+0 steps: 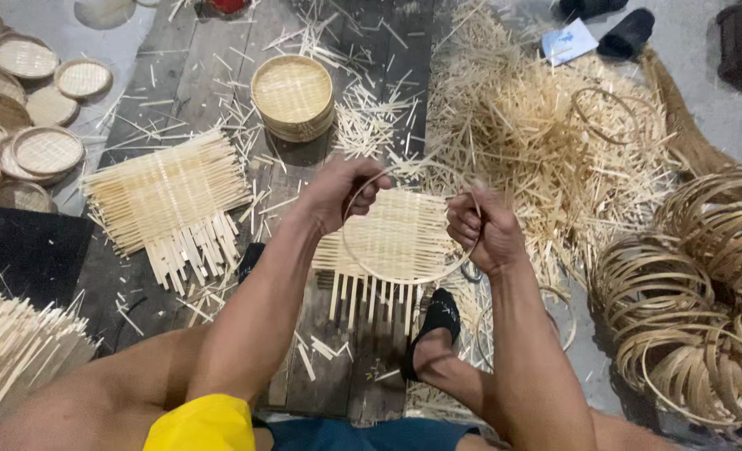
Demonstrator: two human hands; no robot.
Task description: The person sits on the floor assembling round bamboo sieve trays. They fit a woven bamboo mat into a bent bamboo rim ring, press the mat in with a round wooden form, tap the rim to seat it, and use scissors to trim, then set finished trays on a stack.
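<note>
My left hand [337, 196] and my right hand [481, 230] both grip a thin round bamboo hoop [404, 277], one on each side of its rim. The hoop is held over a flat woven bamboo mat [392, 242] with loose strip ends sticking out at the bottom. The mat sits just above my feet in black sandals [438, 321] on a dark wooden floor.
A stack of finished round woven trays [292, 96] stands ahead. Another flat woven mat [170, 196] lies to the left. More trays [28, 108] are piled far left. A heap of bamboo offcuts [538, 134] and stacked hoops [697, 292] fill the right.
</note>
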